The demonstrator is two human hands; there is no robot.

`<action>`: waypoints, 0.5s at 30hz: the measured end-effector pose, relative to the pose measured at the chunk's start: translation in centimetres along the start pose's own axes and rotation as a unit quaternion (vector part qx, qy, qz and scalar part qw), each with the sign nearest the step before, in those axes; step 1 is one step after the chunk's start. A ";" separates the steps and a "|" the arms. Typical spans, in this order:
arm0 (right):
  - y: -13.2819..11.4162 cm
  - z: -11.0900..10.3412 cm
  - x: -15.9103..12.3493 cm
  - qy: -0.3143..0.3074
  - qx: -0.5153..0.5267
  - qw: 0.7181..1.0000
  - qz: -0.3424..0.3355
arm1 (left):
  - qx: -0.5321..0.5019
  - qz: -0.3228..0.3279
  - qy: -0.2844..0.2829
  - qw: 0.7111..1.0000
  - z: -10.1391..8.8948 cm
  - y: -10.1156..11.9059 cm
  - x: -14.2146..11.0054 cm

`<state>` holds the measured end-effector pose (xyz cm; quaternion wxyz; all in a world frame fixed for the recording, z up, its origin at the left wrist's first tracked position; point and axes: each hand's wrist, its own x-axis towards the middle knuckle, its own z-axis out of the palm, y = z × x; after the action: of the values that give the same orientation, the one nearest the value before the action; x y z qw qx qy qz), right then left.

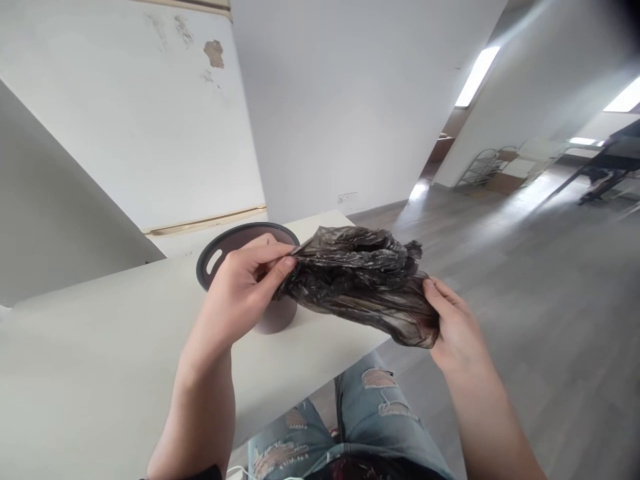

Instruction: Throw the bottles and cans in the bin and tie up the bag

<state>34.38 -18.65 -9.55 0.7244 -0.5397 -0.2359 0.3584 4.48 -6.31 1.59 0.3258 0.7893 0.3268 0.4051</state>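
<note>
A thin black plastic garbage bag (pixel 355 273), crumpled and see-through in places, is stretched between my two hands above the table's edge. My left hand (pixel 245 287) pinches its left end between thumb and fingertips. At the lower right end, my right hand (pixel 455 320) grips the bag, thumb on top and some fingers behind the film. Behind my left hand stands a brown-grey trash bin (pixel 277 319) with a dark rim and an oval handle slot. The hand and bag cover part of its opening.
The bin rests on a white table (pixel 100 347). A white cabinet or fridge-like panel (pixel 135 113) with worn patches rises behind it. A wall socket (pixel 347 197) sits low on the wall. Grey wood-look floor (pixel 545 313) stretches right, towards a wire rack (pixel 483 167) and cardboard.
</note>
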 end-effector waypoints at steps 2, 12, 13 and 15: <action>-0.1 -0.6 0.0 0.012 0.014 0.999 -0.030 | 0.007 0.003 0.023 1.000 0.7 0.3 -0.1; 0.1 0.1 -0.4 0.026 -0.058 0.998 -0.029 | -0.153 -0.070 0.080 0.982 3.8 0.5 0.1; 0.2 0.3 -1.0 0.091 -0.102 0.984 -0.112 | -0.172 -0.077 0.077 0.979 3.9 0.6 0.0; 0.4 1.1 -2.7 0.197 -0.176 0.910 -0.320 | -0.205 -0.087 0.060 0.973 4.1 0.8 0.0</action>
<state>31.73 -20.04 -9.48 0.7249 -0.6141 -0.3076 -0.0533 8.16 -7.82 0.32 0.4948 0.6482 0.3234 0.4800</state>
